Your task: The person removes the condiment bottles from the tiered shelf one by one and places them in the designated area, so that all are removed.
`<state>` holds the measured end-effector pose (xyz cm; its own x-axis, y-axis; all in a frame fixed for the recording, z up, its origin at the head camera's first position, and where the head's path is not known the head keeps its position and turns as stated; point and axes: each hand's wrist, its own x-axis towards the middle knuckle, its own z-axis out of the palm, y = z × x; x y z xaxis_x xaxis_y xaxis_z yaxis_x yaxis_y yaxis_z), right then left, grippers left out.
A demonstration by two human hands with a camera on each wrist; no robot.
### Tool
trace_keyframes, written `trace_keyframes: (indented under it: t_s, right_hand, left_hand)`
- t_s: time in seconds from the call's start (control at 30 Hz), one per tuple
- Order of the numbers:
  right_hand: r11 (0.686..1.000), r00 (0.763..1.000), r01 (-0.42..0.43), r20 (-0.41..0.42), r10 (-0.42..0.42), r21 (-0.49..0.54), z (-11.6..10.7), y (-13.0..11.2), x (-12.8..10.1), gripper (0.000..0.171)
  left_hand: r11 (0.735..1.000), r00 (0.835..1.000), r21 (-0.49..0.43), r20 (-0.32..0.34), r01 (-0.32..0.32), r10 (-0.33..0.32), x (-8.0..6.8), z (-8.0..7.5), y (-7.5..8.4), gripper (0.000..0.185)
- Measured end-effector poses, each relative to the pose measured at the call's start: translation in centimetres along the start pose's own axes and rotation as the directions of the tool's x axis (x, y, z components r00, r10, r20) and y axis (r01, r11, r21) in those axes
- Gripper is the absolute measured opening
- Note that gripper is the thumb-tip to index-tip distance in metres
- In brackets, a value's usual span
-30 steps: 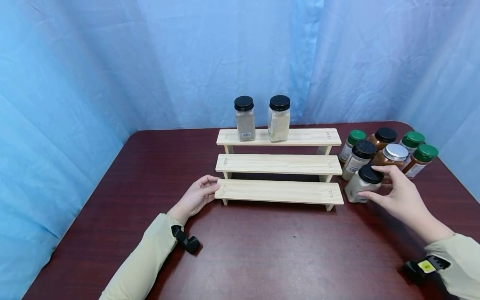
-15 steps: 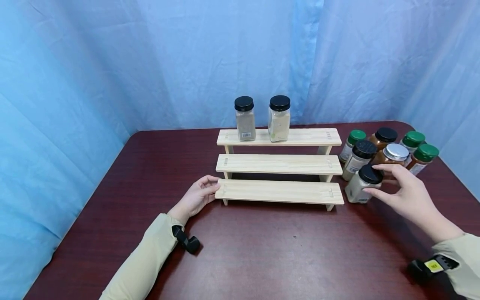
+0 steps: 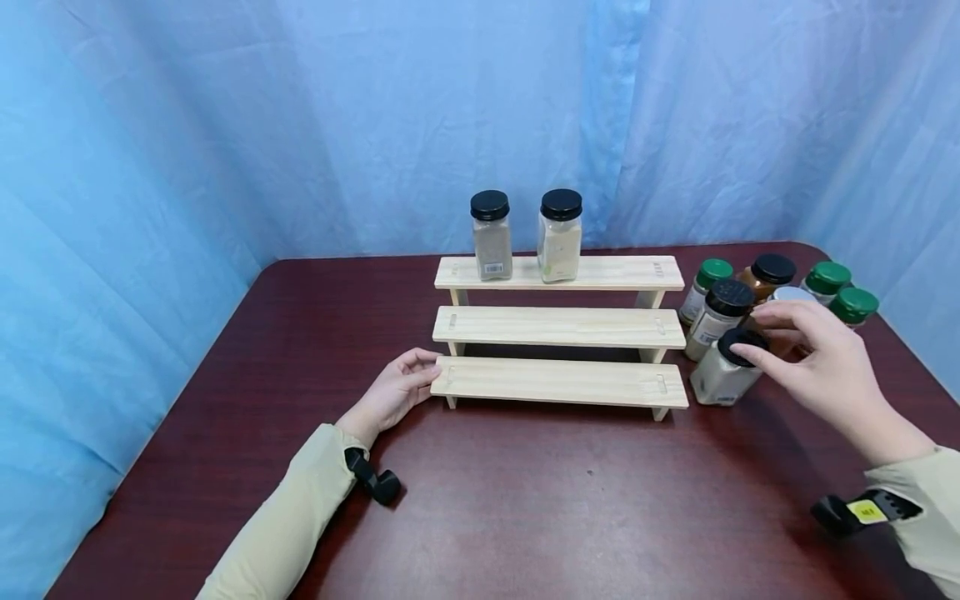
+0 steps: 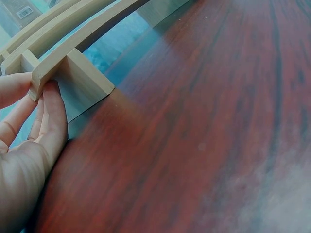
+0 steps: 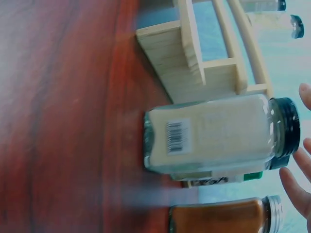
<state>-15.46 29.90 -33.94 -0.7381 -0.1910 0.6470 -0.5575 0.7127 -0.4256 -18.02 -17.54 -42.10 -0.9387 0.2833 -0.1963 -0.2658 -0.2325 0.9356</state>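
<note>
At the left end of a three-tier wooden rack (image 3: 558,381), my left hand (image 3: 393,393) pinches the lowest board. The left wrist view shows the thumb on top of the board end and fingers (image 4: 54,109) beneath it. My right hand (image 3: 836,371) hovers at the black lid of a square glass jar (image 3: 722,382) holding pale powder. Its fingers are spread and bent loosely, not wrapped round the jar. In the right wrist view the jar (image 5: 209,136) stands upright on the table with a barcode label, fingertips (image 5: 290,182) beside the lid.
Two black-lidded jars, one of grey powder (image 3: 492,250) and one of cream powder (image 3: 560,250), stand on the top tier. Several spice jars, some with green lids (image 3: 827,277), crowd right of the rack. A silver-lidded jar (image 5: 218,216) is partly hidden. Blue curtains (image 3: 450,108) surround the table.
My right hand has lifted from the jar's side up to its lid, now covering more of the silver-lidded jar. The jar stays in place. The left hand keeps its hold.
</note>
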Motion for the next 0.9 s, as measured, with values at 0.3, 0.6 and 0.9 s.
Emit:
trace_keyframes:
  t_s: [0.3,0.6,0.9]
  right_hand:
    - [0.998,0.999,0.007,-0.042,-0.004,0.066,0.6,-2.0,1.7,0.048]
    - [0.990,1.000,0.014,-0.011,-0.012,0.142,2.8,-4.3,4.0,0.037]
    - [0.981,0.999,0.012,-0.031,-0.006,0.193,4.4,-6.1,5.5,0.038]
  left_hand:
    - [1.000,1.000,0.000,0.004,-0.002,0.002,-0.1,0.1,0.1,0.022]
    - [1.000,1.000,-0.007,0.011,-0.003,0.003,-0.1,0.1,0.0,0.021]
    - [1.000,1.000,-0.007,-0.009,0.003,-0.003,-0.1,0.1,0.0,0.022]
